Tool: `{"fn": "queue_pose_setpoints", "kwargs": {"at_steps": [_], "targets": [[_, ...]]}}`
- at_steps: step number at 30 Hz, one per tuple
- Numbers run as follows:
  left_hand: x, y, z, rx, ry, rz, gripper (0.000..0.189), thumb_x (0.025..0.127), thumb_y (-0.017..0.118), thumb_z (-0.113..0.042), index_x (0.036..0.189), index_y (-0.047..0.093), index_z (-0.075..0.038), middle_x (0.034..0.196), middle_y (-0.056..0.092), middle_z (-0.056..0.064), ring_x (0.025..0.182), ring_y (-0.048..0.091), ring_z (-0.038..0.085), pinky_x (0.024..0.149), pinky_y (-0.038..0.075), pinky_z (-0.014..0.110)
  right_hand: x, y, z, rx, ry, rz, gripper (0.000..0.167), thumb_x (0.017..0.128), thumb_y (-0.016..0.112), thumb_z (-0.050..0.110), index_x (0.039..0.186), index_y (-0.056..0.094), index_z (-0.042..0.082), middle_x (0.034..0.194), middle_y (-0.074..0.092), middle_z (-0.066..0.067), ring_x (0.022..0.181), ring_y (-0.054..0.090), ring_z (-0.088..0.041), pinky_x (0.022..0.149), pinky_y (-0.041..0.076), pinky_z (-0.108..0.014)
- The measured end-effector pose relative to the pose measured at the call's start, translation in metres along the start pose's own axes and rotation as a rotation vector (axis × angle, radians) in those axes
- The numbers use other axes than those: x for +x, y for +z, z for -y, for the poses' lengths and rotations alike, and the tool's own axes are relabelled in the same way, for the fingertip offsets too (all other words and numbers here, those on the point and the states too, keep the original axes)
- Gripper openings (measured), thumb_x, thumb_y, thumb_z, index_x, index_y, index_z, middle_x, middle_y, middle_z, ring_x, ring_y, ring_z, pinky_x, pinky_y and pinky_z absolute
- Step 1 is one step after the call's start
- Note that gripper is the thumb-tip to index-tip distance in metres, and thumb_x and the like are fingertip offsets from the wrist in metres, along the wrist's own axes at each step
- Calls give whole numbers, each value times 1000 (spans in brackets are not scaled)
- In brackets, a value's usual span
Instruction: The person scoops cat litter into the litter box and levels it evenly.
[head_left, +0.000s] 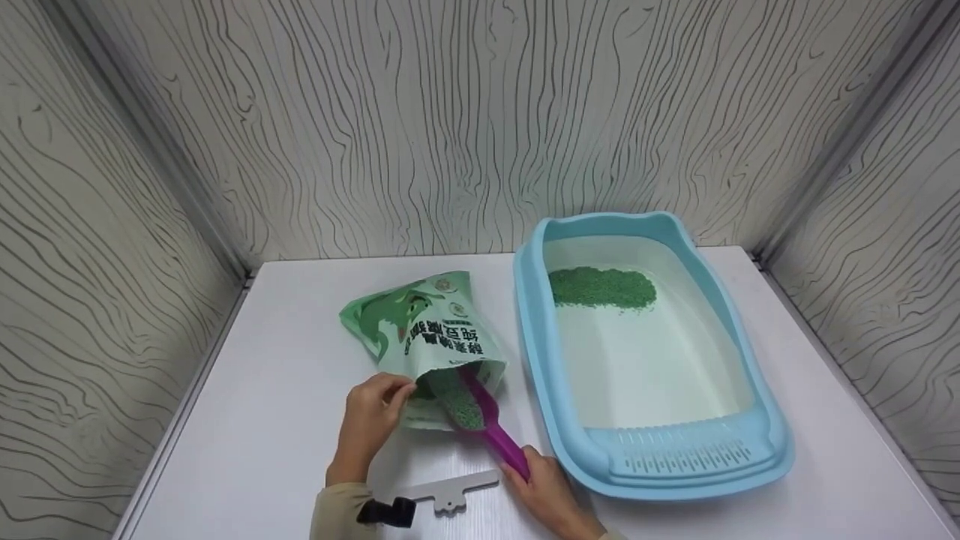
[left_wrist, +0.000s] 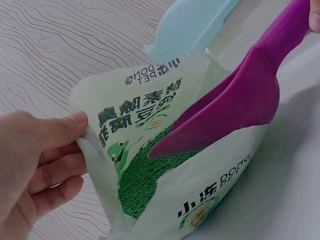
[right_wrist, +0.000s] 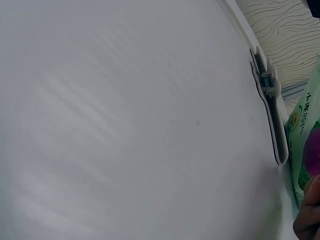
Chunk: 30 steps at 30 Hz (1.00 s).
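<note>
A green and white bag of cat litter [head_left: 450, 330] lies on the table with its mouth toward me. My left hand [head_left: 371, 420] pinches the edge of the mouth between thumb and fingers, as the left wrist view shows up close around the bag [left_wrist: 145, 95]. Green pellets fill the inside. My right hand [head_left: 547, 487] grips the handle of a purple scoop [head_left: 510, 446], whose front end is inside the bag's mouth. Green pellets lie in the scoop in the head view. The right wrist view catches only part of the right hand [right_wrist: 310, 210] at its edge.
Right of the bag stands a light blue litter box [head_left: 536, 360] with a patch of green pellets [head_left: 604, 288] at its far left. A grey sealing clip [head_left: 450, 491] lies on the table in front of the bag, between my forearms. Wood-patterned walls enclose the table.
</note>
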<state>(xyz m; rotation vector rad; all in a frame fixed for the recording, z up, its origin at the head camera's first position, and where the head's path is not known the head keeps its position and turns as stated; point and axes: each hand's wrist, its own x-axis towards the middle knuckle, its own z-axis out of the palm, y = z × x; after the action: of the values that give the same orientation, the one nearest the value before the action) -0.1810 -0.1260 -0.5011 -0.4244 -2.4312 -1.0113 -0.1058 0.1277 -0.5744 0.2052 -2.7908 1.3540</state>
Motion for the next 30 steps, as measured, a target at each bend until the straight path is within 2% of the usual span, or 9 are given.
{"fn": "queue_pose_setpoints", "kwargs": {"at_steps": [13, 23, 27, 30], "targets": [[0, 2, 1, 1, 20, -18, 9, 85, 72, -11, 82, 72, -3, 75, 71, 3, 65, 63, 11, 59, 52, 21, -8, -5, 4, -26, 19, 55, 25, 91, 66, 26, 80, 54, 7, 62, 40, 10, 53, 33, 4, 45, 30, -15], [0, 1, 1, 6, 21, -17, 6, 85, 71, -10, 81, 73, -6, 76, 72, 3, 64, 63, 12, 59, 52, 21, -13, -9, 2, -54, -57, 25, 24, 90, 67, 24, 79, 55, 6, 58, 45, 8, 52, 34, 5, 45, 31, -14], [0, 2, 1, 13, 18, -18, 5, 84, 72, -9, 81, 73, -6, 75, 72, 3, 64, 64, 11, 59, 52, 20, -17, -11, 1, -89, -122, -18, 23, 89, 69, 23, 78, 55, 8, 56, 50, 6, 52, 33, 6, 45, 30, -11], [1, 1, 2, 6, 14, -8, 4, 84, 72, -9, 81, 73, -6, 75, 72, 3, 64, 64, 12, 59, 52, 21, -20, -13, 3, -101, -147, -16, 23, 89, 69, 22, 78, 56, 7, 55, 52, 4, 52, 34, 6, 45, 30, -11]]}}
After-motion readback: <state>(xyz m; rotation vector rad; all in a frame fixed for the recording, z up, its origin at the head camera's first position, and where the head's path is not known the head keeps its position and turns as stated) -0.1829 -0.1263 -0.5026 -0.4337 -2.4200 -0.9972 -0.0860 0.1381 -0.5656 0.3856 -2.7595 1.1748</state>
